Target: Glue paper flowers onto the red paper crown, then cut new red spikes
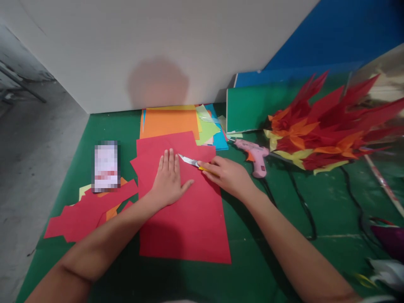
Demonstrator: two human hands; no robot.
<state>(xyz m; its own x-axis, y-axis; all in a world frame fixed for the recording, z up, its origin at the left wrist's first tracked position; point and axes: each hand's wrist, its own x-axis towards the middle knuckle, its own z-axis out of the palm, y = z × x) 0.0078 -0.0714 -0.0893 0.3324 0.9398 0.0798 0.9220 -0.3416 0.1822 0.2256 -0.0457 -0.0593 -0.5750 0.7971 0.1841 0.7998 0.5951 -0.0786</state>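
Observation:
Red paper (186,231) lies in overlapping sheets on the green table. My left hand (168,179) rests flat on it, thumb spread to the right and the other fingers pointing away from me. In my right hand (232,174) is a yellow-handled utility knife (188,160), gripped by its handle. The bare blade slants up and left over the red paper, its tip close to my left fingers. Whether the blade touches the paper I cannot tell.
A pink glue gun (259,158) lies right of the paper, beside a paper flame shape (334,126). Orange sheets (170,121) lie behind. Red scraps (82,216) and a blurred-out phone (106,166) are at left. A white panel (158,42) stands at the back.

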